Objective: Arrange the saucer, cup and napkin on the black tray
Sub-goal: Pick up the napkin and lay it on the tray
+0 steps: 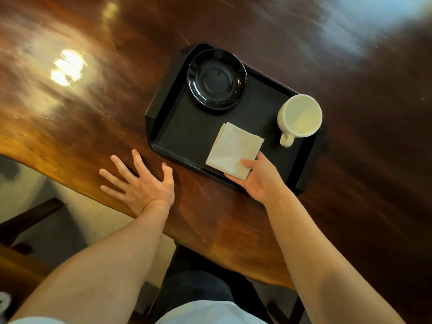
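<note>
A black tray [184,127] lies at an angle on the wooden table. A glossy black saucer [217,79] sits in its far left corner. A cream cup [299,116] stands upright and empty at the tray's right side, handle pointing toward me. A folded white napkin [231,149] rests over the tray's near edge. My right hand [261,178] pinches the napkin's near corner between thumb and fingers. My left hand [140,183] lies flat on the table left of the tray, fingers spread, holding nothing.
The polished wooden table [93,101] has a curved live edge close to my body. Below that edge I see my dark trousers, a pale floor and dark wooden furniture [28,218] at the lower left.
</note>
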{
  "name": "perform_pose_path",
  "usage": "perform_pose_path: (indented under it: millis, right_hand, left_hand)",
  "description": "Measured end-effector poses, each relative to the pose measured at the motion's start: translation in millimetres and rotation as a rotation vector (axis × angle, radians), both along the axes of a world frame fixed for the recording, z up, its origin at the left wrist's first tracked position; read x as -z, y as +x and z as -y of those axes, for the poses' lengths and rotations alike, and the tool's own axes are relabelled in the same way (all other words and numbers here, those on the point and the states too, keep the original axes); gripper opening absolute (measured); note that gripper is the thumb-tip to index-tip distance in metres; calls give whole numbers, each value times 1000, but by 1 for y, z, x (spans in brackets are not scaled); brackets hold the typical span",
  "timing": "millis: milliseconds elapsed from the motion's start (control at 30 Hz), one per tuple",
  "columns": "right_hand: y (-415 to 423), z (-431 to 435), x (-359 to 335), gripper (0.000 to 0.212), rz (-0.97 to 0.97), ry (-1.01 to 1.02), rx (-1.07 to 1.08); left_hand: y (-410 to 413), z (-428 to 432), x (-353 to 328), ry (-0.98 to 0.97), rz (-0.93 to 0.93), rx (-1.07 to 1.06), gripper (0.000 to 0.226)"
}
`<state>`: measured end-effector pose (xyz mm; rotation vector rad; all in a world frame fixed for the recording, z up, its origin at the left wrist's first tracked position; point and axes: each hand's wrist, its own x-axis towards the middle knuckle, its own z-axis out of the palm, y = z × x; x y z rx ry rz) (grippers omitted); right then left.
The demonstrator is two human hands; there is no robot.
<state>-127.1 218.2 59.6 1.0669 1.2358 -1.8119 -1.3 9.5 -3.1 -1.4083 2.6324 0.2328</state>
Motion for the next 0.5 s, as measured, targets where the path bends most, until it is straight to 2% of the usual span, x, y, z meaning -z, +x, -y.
perform_pose_path:
  millis: [167,267,500]
  right_hand:
    - [-1,7,-1,50,-47,256,-109]
    - [0,9,1,43,-119,460,-247]
    - [8,9,5,40,-227,697,-411]
  left_hand:
    - [1,0,1,0,-2,1,84]
    - [1,0,2,-3,-4,5,85]
    - [2,-1,3,16,0,4,85]
